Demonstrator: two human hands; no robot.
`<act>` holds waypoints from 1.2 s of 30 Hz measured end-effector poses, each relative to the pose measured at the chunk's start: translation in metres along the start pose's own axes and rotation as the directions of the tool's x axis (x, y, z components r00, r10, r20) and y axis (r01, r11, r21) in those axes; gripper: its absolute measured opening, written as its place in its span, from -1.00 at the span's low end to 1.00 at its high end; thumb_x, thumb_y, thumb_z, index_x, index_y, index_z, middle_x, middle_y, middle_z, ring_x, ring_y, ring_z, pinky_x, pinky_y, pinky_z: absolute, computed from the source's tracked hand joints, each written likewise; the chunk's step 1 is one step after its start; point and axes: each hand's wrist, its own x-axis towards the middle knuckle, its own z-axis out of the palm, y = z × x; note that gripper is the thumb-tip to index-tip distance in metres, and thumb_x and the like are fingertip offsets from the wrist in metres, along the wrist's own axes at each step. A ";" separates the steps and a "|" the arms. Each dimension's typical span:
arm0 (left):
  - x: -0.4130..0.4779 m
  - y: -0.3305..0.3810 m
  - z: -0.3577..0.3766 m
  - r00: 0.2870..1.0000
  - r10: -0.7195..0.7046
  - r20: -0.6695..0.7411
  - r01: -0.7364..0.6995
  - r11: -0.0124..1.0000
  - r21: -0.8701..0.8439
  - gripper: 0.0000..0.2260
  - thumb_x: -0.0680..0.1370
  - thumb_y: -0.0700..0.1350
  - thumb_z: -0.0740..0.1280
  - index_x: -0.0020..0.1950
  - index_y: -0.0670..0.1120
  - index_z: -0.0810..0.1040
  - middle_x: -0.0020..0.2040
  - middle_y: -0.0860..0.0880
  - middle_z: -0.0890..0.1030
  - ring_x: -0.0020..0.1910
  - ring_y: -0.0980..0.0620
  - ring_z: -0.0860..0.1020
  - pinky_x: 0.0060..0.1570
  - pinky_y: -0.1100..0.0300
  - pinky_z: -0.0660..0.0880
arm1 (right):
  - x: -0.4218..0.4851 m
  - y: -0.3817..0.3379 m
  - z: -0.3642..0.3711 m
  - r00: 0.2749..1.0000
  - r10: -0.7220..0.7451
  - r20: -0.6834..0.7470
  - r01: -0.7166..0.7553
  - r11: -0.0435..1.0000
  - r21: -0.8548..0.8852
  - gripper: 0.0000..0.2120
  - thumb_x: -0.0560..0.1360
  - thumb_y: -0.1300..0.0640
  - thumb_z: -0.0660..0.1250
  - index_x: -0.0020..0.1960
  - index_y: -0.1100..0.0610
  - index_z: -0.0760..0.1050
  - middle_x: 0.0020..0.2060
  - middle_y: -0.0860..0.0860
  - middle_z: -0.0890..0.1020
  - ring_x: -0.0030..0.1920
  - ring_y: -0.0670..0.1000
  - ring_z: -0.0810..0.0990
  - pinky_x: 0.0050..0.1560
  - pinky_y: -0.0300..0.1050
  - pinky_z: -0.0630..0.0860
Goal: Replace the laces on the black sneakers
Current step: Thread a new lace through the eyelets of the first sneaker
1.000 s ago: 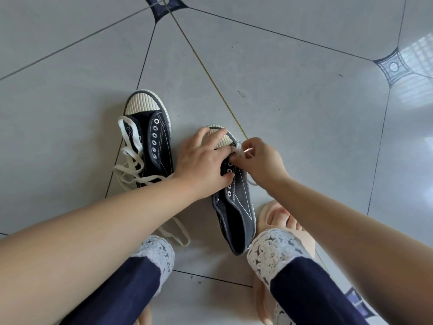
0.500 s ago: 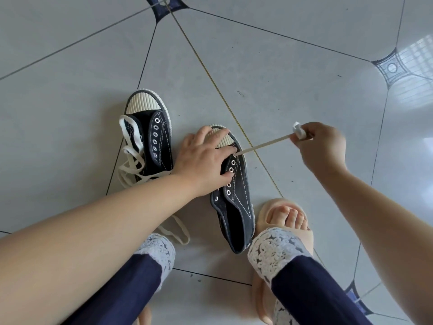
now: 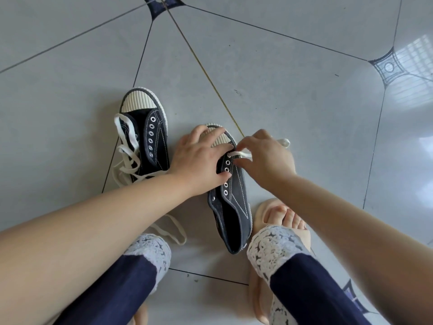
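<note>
Two black sneakers with cream ribbed toe caps lie on the tiled floor. The near sneaker (image 3: 234, 207) has bare metal eyelets, apart from a cream lace (image 3: 244, 154) that comes out of its top eyelet. My left hand (image 3: 201, 160) rests spread over this sneaker's toe and tongue, its thumb by the eyelet row. My right hand (image 3: 267, 158) pinches the lace just right of that eyelet, and the lace's end (image 3: 284, 142) sticks out behind the hand. The far sneaker (image 3: 155, 137) stands to the left with a loose cream lace (image 3: 127, 151) draped over it.
Another stretch of cream lace (image 3: 174, 228) loops on the floor between my legs. My right foot in a beige sandal (image 3: 284, 214) sits just right of the near sneaker's heel. Navy trouser legs with white lace cuffs (image 3: 271, 249) fill the bottom of the view.
My right hand drew the lace out to the right through the top eyelet, then came back to the sneaker and now pinches it close to the eyelet. My left hand stayed on the toe.
</note>
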 end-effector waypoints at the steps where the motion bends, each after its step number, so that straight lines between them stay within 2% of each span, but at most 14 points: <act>1: 0.000 0.000 0.000 1.000 -0.001 -0.001 0.001 1.000 -0.001 -0.49 0.37 0.21 0.33 0.30 0.19 0.38 0.47 0.10 0.16 0.41 -0.09 0.08 0.29 -0.03 0.14 | 0.001 -0.005 0.003 1.000 -0.002 -0.005 0.002 1.000 0.003 -0.76 0.46 -0.09 0.33 0.09 -0.05 0.51 0.08 -0.04 0.44 -0.06 0.04 0.42 -0.40 -0.22 0.18; 6: 0.000 0.001 -0.002 1.000 0.021 0.001 -0.021 0.999 0.031 -0.52 0.38 0.22 0.31 0.27 0.16 0.41 0.47 0.09 0.16 0.41 -0.10 0.08 0.28 -0.04 0.14 | 0.007 -0.005 0.004 0.998 -0.060 -0.019 0.057 0.988 -0.141 -0.87 0.54 0.03 0.22 -0.01 0.03 0.52 0.00 -0.04 0.46 -0.04 0.07 0.48 -0.12 -0.05 0.36; 8: 0.000 0.001 -0.003 0.999 0.035 0.013 -0.036 0.998 0.058 -0.53 0.39 0.23 0.29 0.27 0.16 0.41 0.47 0.09 0.15 0.41 -0.09 0.08 0.28 -0.05 0.13 | 0.007 -0.003 0.004 0.992 -0.118 -0.044 0.103 0.964 -0.246 -0.90 0.54 0.14 0.21 0.00 0.08 0.49 -0.02 -0.01 0.44 -0.09 0.07 0.44 -0.12 -0.03 0.41; 10: -0.001 0.001 -0.004 0.999 0.034 0.033 -0.037 0.997 0.070 -0.53 0.39 0.24 0.28 0.28 0.18 0.39 0.47 0.10 0.14 0.41 -0.07 0.07 0.28 -0.04 0.11 | 0.006 0.004 0.001 0.987 -0.142 -0.068 0.118 0.952 -0.284 -0.91 0.52 0.20 0.20 0.00 0.11 0.45 -0.02 0.02 0.43 -0.09 0.11 0.45 -0.22 -0.07 0.38; 14: 0.000 0.001 -0.006 0.998 0.039 0.056 -0.044 0.995 0.086 -0.53 0.41 0.23 0.26 0.31 0.20 0.36 0.48 0.11 0.12 0.42 -0.06 0.07 0.27 -0.03 0.10 | 0.002 0.044 -0.022 0.976 0.060 -0.211 -0.105 0.973 -0.206 -0.91 0.49 0.26 0.20 -0.06 0.11 0.43 -0.03 0.06 0.43 -0.27 0.11 0.37 -0.39 -0.17 0.20; 16: 0.000 0.001 -0.006 0.998 0.039 0.058 -0.043 0.996 0.072 -0.53 0.42 0.22 0.26 0.32 0.19 0.36 0.48 0.11 0.12 0.42 -0.06 0.06 0.28 -0.03 0.10 | 0.001 0.057 -0.030 0.951 0.146 -0.272 -0.191 0.970 -0.149 -0.94 0.52 0.22 0.22 -0.09 0.10 0.44 -0.03 0.05 0.44 -0.29 0.10 0.37 -0.43 -0.21 0.13; 18: 0.000 0.001 -0.006 0.997 0.042 0.059 -0.045 0.998 0.039 -0.51 0.42 0.21 0.27 0.33 0.17 0.36 0.48 0.10 0.12 0.42 -0.06 0.06 0.29 -0.03 0.13 | 0.001 0.054 -0.030 0.956 0.156 -0.247 -0.177 0.982 -0.066 -0.94 0.53 0.15 0.24 -0.09 0.08 0.48 -0.03 0.02 0.46 -0.26 0.09 0.42 -0.41 -0.19 0.19; 21: -0.007 -0.003 -0.009 0.999 0.036 0.026 -0.034 0.997 -0.075 -0.45 0.41 0.20 0.32 0.36 0.10 0.35 0.48 0.03 0.16 0.42 -0.07 0.08 0.32 -0.02 0.18 | 0.000 0.036 -0.019 0.989 0.053 -0.138 -0.053 0.999 0.005 -0.93 0.52 0.07 0.27 -0.08 0.04 0.50 -0.12 -0.06 0.44 -0.20 0.04 0.45 -0.31 -0.14 0.29; 25: -0.016 -0.011 -0.016 0.995 -0.096 -0.043 0.081 0.961 -0.263 -0.28 0.39 0.18 0.36 0.43 -0.09 0.21 0.41 -0.12 0.26 0.35 -0.13 0.25 0.30 0.06 0.22 | 0.000 0.026 -0.013 0.991 0.070 -0.116 -0.054 0.989 0.134 -0.93 0.50 0.04 0.30 -0.04 0.01 0.48 -0.13 -0.09 0.43 -0.18 0.00 0.45 -0.26 -0.15 0.27; 29: -0.022 -0.014 -0.022 0.955 -0.224 0.196 0.280 0.899 -0.337 -0.19 0.37 0.12 0.42 0.46 -0.09 0.07 0.35 -0.15 0.31 0.23 -0.10 0.39 0.12 0.15 0.31 | -0.003 0.016 -0.009 0.998 0.034 -0.046 -0.027 0.989 0.146 -0.64 0.46 0.00 0.36 0.22 -0.01 0.39 -0.06 -0.12 0.41 -0.14 -0.06 0.41 -0.04 -0.01 0.41; 31: -0.024 -0.016 -0.026 0.923 -0.214 0.320 0.307 0.911 -0.274 -0.27 0.40 0.05 0.44 0.42 -0.14 0.15 0.21 -0.14 0.45 0.11 -0.07 0.46 0.02 0.18 0.35 | -0.003 0.011 -0.007 0.998 0.052 -0.035 -0.045 0.983 0.180 -0.64 0.47 0.03 0.35 0.24 0.00 0.39 -0.06 -0.11 0.43 -0.13 -0.07 0.42 0.08 0.08 0.41; 33: -0.025 -0.019 -0.039 0.913 -0.197 0.357 0.301 0.917 -0.262 -0.58 0.43 -0.01 0.41 0.22 -0.13 0.44 -0.09 0.02 0.59 -0.15 0.07 0.53 -0.20 0.24 0.40 | -0.001 0.009 -0.012 0.995 0.094 -0.042 -0.081 0.965 0.249 -0.70 0.49 0.09 0.31 0.21 0.02 0.42 -0.13 -0.11 0.47 -0.13 -0.07 0.42 0.10 0.05 0.40; 35: -0.023 -0.022 -0.059 0.924 -0.190 0.331 0.310 0.880 -0.359 -0.88 0.44 -0.03 0.38 -0.10 -0.06 0.58 -0.40 0.12 0.60 -0.44 0.24 0.49 -0.43 0.34 0.37 | 0.001 0.007 -0.023 0.990 0.140 -0.015 -0.127 0.932 0.341 -0.77 0.52 0.17 0.23 0.16 0.03 0.47 -0.24 -0.15 0.51 -0.19 -0.07 0.43 -0.09 -0.12 0.39; 36: -0.021 -0.021 -0.072 0.931 -0.190 0.312 0.318 0.840 -0.439 -0.93 0.43 -0.05 0.38 -0.19 -0.03 0.58 -0.47 0.14 0.59 -0.54 0.25 0.45 -0.50 0.38 0.34 | 0.001 0.006 -0.031 0.988 0.153 0.017 -0.147 0.899 0.412 -0.77 0.52 0.22 0.19 0.12 0.03 0.50 -0.27 -0.17 0.54 -0.26 -0.09 0.43 -0.21 -0.17 0.36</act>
